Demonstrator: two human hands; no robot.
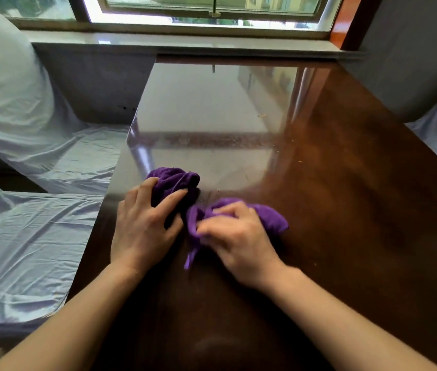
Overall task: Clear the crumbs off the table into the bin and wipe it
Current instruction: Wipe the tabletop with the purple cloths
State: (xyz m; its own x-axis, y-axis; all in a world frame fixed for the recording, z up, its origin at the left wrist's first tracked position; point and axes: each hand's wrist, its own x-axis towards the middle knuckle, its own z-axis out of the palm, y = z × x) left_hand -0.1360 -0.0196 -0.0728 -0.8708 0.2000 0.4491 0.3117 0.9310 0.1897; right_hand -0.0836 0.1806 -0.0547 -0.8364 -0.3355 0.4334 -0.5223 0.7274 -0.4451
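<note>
A crumpled purple cloth (271, 216) lies on the glossy dark wooden table (345, 210), near its left edge. My left hand (145, 223) presses down on the cloth's left bunch, fingers spread over it. My right hand (234, 236) pinches the cloth's right bunch between thumb and fingers. A larger pale crumb (262, 115) sits farther back on the table, and several tiny crumbs (292, 141) are scattered to the right of the middle. No bin is in view.
Chairs draped in pale blue-grey fabric (38, 223) stand along the table's left side, and another covered chair (426, 62) is at the right. A window sill (185, 42) runs behind the table's far edge.
</note>
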